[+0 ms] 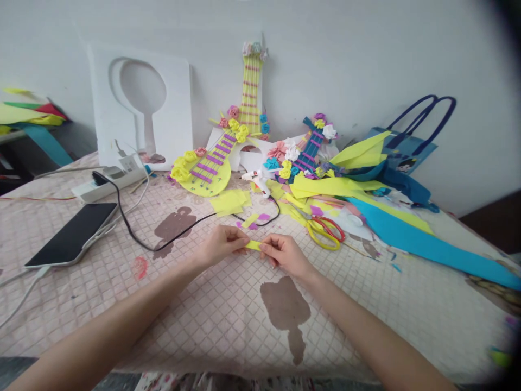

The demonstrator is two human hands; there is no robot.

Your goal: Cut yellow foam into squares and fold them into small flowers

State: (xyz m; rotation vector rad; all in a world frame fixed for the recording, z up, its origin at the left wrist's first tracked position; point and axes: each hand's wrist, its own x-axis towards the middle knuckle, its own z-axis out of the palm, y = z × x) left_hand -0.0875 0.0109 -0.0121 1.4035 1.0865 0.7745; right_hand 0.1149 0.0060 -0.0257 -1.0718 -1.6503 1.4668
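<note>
A small yellow strip point(253, 245) is stretched between my two hands above the patterned tablecloth point(220, 315). My left hand point(226, 242) pinches its left end, and my right hand point(283, 252) pinches the right end, both with closed fingers. Just beyond them lie yellow paper squares point(231, 201) and purple scraps point(253, 225). A white glue gun point(259, 182) rests behind, its black cord curling on the cloth. To the right of my hands are scissors with yellow handles point(324, 239) and red-handled scissors point(336, 228).
Flower-decorated yellow point(209, 168) and blue point(311, 149) paper instruments stand near the wall. A phone point(73, 233) and power strip point(108, 182) lie left. Blue paper point(415, 244) spreads right, before a blue bag point(411, 152). A white cut-out board point(179, 108) leans behind.
</note>
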